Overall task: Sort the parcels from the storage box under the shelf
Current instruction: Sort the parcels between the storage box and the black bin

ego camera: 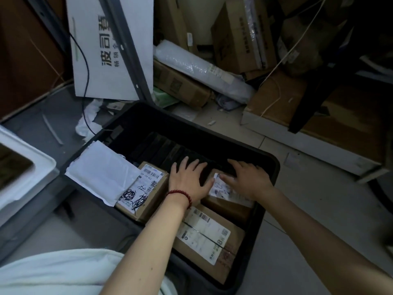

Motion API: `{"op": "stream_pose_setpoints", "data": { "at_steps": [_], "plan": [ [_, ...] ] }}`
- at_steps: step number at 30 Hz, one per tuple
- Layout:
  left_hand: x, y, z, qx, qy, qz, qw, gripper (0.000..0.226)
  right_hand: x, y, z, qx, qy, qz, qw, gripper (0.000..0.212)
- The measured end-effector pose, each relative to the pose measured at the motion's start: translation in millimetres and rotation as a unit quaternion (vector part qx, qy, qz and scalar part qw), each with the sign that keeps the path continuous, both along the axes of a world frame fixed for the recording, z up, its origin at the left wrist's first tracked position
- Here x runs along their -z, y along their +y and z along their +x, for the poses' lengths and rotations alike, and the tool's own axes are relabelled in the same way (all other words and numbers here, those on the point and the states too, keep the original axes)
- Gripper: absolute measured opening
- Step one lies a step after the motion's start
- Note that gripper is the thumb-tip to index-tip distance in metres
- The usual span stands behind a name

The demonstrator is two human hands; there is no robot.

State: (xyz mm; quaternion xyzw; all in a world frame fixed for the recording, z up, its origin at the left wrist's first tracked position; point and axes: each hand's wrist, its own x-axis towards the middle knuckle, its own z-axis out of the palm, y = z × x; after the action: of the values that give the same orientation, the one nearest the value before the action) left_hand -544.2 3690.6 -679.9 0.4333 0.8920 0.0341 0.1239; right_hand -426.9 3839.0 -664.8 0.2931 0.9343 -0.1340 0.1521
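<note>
Sorting stage: head view, early; parcels (204,235) lie in the storage box (161,122).
Target parcel (225,194): cardboard, at the box's right edge, white label on top.
Right hand (248,179): fingers straight and spread, flat on that label.
Left hand (189,179): splayed, just beside it, gripping nothing.
Handling: likely stiff, light; take hold by opposite side edges, avoiding the slick label.

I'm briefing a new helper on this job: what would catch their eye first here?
Two bare hands lie spread in the middle of the open black storage box on the floor: the left hand, with a red bead bracelet on its wrist, and the right hand. Around them sit brown cardboard parcels with white labels. The scribbled parcel at the left is scrawled over in black marker, beside a white padded envelope.
</note>
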Motion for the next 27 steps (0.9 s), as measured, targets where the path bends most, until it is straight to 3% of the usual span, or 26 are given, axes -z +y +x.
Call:
{"op": "stream_pose_setpoints", "data": {
  "at_steps": [6, 11, 21, 24, 27],
  "plan": [
    [-42, -42, -20, -0.074, 0.122, 0.008, 0.990, 0.058, -35, -27, -26, -0.057, 0.036, 0.008, 0.998, 0.073],
    [-105, -107, -47, -0.209, 0.137, 0.045, 0.967, 0.057, -83, -82, -73, -0.124, 0.129, 0.023, 0.984, 0.074],
    [-241, -288, -32, -0.424, 0.236, 0.106, 0.868, 0.052, -200, -243, -141, -0.321, 0.284, 0.032, 0.903, 0.062],
    [-265, -348, -8, -0.462, 0.276, 0.090, 0.838, 0.050, -224, -294, -143, -0.374, 0.303, 0.041, 0.876, 0.062],
    [-270, -401, 21, -0.484, 0.264, 0.047, 0.833, 0.051, -235, -343, -138, -0.410, 0.316, 0.031, 0.855, 0.063]
  ]
}}
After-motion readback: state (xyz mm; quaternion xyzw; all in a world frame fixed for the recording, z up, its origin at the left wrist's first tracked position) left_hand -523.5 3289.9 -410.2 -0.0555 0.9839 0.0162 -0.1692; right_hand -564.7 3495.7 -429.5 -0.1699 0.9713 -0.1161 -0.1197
